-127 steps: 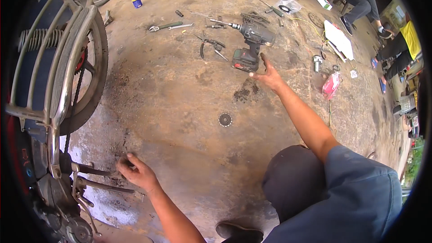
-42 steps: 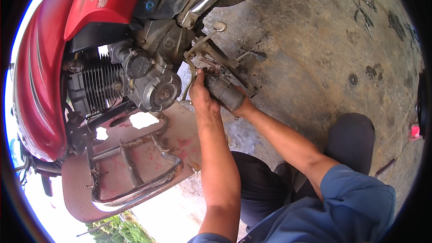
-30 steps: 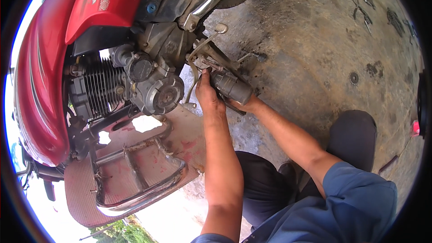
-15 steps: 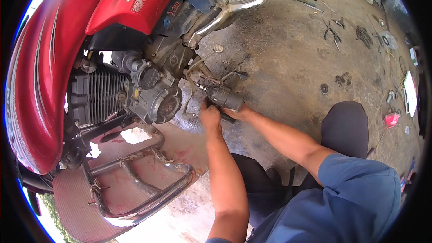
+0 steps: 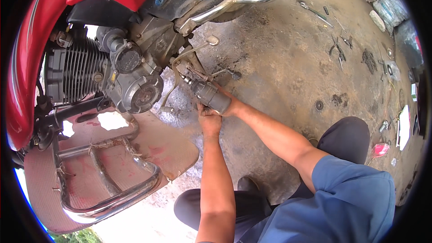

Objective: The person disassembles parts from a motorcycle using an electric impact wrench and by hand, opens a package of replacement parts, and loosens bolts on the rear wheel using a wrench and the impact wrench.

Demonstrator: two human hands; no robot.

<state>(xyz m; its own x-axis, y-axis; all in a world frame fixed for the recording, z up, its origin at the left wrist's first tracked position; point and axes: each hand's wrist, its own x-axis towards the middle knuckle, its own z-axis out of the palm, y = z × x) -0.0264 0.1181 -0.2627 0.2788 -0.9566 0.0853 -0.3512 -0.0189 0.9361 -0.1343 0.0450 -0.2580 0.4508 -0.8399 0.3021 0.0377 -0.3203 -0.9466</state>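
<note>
Beside the lower engine of a red motorcycle (image 5: 40,54), low over a stained concrete floor (image 5: 288,63), a person's two bare hands meet on a grey metal cylinder (image 5: 208,95). The right hand (image 5: 227,103) is wrapped around the near end of the cylinder, fingers closed over it, so most of the palm is hidden behind the part. The left hand (image 5: 209,119) sits just below and touching it, fingers curled in a narrow grip against the underside; how much of the cylinder it actually grasps cannot be told.

The cylinder is short, stubby and dull grey, smudged with grease. It lies tilted, its far end pointing up and left toward a cluster of brackets and levers at the bottom of the engine (image 5: 130,85), close to or touching them. The engine shows dark cooling fins and round grey covers. A chrome tube guard (image 5: 112,198) curves across the lower left.

Both forearms come up from the lower edge, the right from a blue sleeve (image 5: 355,198). Pliers and other small tools (image 5: 337,49) lie scattered on the floor well apart, toward the upper right.
</note>
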